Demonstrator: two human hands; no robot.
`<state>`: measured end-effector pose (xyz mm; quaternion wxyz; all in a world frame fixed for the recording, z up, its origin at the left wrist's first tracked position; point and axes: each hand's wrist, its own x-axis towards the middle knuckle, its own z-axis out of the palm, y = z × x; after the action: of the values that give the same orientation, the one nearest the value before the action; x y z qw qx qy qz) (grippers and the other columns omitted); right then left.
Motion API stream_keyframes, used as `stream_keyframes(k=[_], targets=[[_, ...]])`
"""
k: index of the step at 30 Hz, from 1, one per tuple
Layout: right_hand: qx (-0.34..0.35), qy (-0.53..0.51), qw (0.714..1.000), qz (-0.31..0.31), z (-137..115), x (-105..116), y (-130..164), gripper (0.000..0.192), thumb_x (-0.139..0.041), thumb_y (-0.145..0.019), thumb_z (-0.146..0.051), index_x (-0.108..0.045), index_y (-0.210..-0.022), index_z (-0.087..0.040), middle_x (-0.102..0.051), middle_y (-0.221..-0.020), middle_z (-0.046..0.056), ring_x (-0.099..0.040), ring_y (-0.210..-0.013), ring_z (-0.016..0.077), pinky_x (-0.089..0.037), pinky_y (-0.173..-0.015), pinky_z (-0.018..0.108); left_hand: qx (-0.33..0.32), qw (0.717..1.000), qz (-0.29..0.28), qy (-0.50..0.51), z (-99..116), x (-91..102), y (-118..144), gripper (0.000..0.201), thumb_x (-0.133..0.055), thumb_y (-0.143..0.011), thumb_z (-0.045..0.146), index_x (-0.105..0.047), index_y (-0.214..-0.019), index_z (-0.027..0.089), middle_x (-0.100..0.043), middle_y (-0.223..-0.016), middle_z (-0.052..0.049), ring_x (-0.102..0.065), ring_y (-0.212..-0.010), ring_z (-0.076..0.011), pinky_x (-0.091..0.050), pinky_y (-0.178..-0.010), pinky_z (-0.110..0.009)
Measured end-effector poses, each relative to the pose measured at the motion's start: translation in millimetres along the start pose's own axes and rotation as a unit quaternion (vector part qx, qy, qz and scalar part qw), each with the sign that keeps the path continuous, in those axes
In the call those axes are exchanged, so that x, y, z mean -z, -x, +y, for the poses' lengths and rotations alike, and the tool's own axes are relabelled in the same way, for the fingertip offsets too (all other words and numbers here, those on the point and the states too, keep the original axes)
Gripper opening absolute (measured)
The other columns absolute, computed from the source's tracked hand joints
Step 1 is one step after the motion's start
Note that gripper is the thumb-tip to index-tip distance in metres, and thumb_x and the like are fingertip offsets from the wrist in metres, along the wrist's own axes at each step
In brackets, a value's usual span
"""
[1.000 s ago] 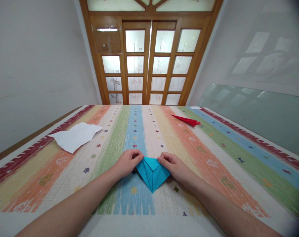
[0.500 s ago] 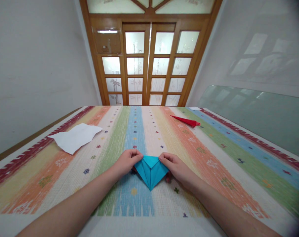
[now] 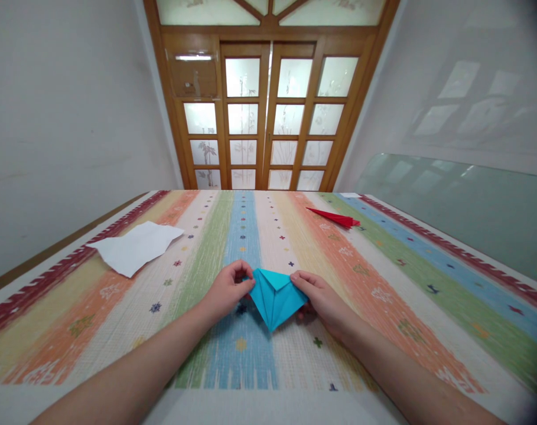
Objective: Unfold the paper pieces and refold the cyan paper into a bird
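Observation:
A piece of folded blue origami paper [image 3: 277,298] is held up between both hands above the table's near middle. It is roughly kite-shaped, with its point toward me, a small triangular flap folded down at the top and creases running to the tip. My left hand [image 3: 230,287] pinches the upper left corner between thumb and fingers. At the upper right corner, my right hand [image 3: 320,296] grips with the thumb in front, its other fingers partly hidden behind the paper.
A striped, patterned cloth [image 3: 197,348] covers the table. White paper [image 3: 137,245] with uneven edges lies at the left. Farther back on the right rests a narrow folded red paper piece [image 3: 334,218]. Wooden doors [image 3: 268,106] with glass panes stand beyond the table.
The blue paper has risen slightly and tilted, its left corner now higher than its right. My left hand has moved up a little; both hands keep their grip.

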<state>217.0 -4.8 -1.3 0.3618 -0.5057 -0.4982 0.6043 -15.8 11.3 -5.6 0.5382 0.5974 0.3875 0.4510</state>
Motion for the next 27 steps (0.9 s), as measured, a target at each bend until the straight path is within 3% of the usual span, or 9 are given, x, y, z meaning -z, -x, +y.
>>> stream_keyframes(k=[5, 11, 17, 24, 27], targets=[[-0.009, -0.011, 1.0, -0.003, -1.9, -0.8, 0.5, 0.043, -0.06, -0.086, -0.064, -0.05, -0.08, -0.022, -0.051, -0.055, -0.005, -0.051, -0.043, 0.0124, -0.04, -0.038, 0.022, -0.008, 0.998, -0.016, -0.057, -2.8, 0.4, 1.6, 0.016, -0.068, -0.081, 0.029, -0.067, -0.09, 0.016, -0.062, -0.084, -0.003, -0.058, -0.071, -0.0131, -0.048, -0.062, -0.024], [-0.004, 0.015, 1.0, 0.001, -1.6, -3.6, 1.4, 0.044, -0.058, -0.086, -0.066, -0.054, -0.083, -0.022, -0.05, -0.055, -0.005, -0.052, -0.044, 0.0135, -0.044, -0.04, 0.023, -0.027, 0.993, -0.011, -0.111, -4.9, 1.7, 3.2, 0.026, -0.068, -0.084, 0.032, -0.075, -0.105, 0.019, -0.072, -0.106, -0.01, -0.064, -0.098, -0.0231, -0.051, -0.084, -0.034], [0.028, 0.025, 0.999, -0.029, 4.6, -4.0, -0.1, 0.046, -0.055, -0.089, -0.066, -0.053, -0.078, -0.022, -0.048, -0.055, -0.004, -0.051, -0.045, 0.0135, -0.043, -0.041, 0.023, -0.05, 0.989, 0.022, -0.14, -1.9, 3.0, 3.5, 0.028, -0.071, -0.083, 0.031, -0.075, -0.11, 0.023, -0.071, -0.117, -0.008, -0.057, -0.123, -0.0279, -0.036, -0.111, -0.045], [0.034, 0.003, 0.999, -0.026, 5.0, -4.4, 0.4, 0.045, -0.053, -0.09, -0.067, -0.054, -0.085, -0.022, -0.046, -0.061, -0.004, -0.05, -0.05, 0.0138, -0.045, -0.043, 0.025, -0.039, 0.993, -0.003, -0.108, -0.1, 3.0, 4.4, 0.043, -0.072, -0.083, 0.029, -0.067, -0.125, 0.024, -0.069, -0.122, -0.008, -0.064, -0.109, -0.0262, -0.05, -0.097, -0.042], [0.073, -0.038, 0.997, -0.004, 1.1, -5.5, 1.2, 0.038, -0.058, -0.09, -0.061, -0.05, -0.092, -0.024, -0.048, -0.069, -0.005, -0.046, -0.05, 0.0102, -0.04, -0.042, 0.02, -0.033, 0.993, 0.0, -0.109, -0.7, 3.1, 4.1, 0.047, -0.073, -0.082, 0.028, -0.065, -0.128, 0.023, -0.069, -0.123, -0.009, -0.065, -0.109, -0.0268, -0.051, -0.096, -0.042]])
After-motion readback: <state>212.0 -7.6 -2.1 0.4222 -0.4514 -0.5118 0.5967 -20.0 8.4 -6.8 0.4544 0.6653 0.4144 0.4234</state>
